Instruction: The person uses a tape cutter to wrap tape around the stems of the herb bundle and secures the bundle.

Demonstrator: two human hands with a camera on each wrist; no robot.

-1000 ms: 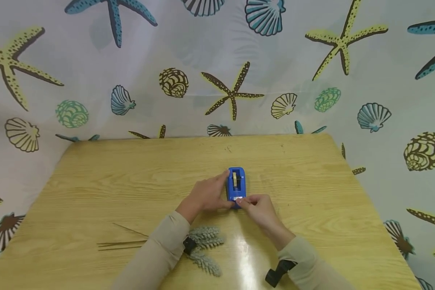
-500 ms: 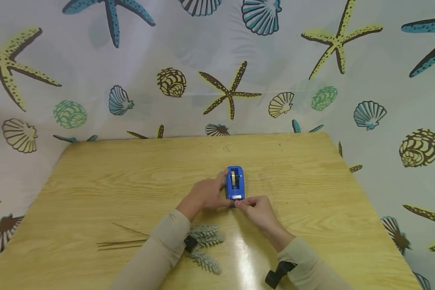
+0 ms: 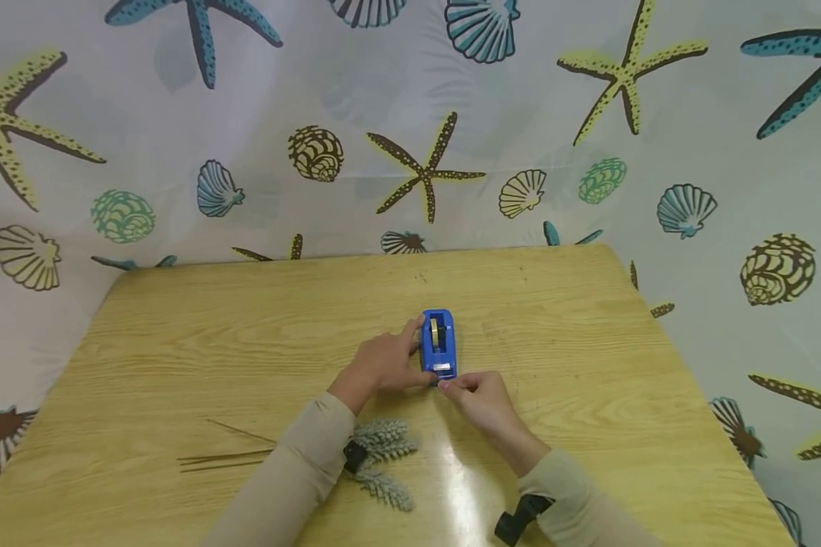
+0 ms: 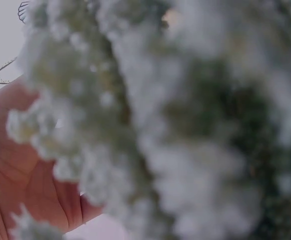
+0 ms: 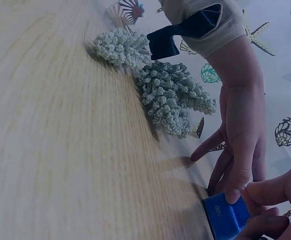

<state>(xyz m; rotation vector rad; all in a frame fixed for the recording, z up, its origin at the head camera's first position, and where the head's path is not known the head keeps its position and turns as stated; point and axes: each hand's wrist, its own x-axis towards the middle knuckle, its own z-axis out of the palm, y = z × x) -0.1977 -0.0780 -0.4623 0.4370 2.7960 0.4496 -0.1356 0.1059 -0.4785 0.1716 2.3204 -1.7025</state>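
Two hands work mid-bench (image 3: pixel 178 342): nearest, frosted green sprigs (image 3: pixel 383 456) lie under the left forearm, thin brown stems (image 3: pixel 226 456) just left of them. Right hand (image 3: pixel 482 403) pinches at the near end of the blue tape dispenser (image 3: pixel 438 343), fingertips together. Left hand (image 3: pixel 383 365) grips the dispenser's left side, thumb and fingers curled on it.

Bright even light, table (image 3: pixel 178 349) glare, left wrist view blurred
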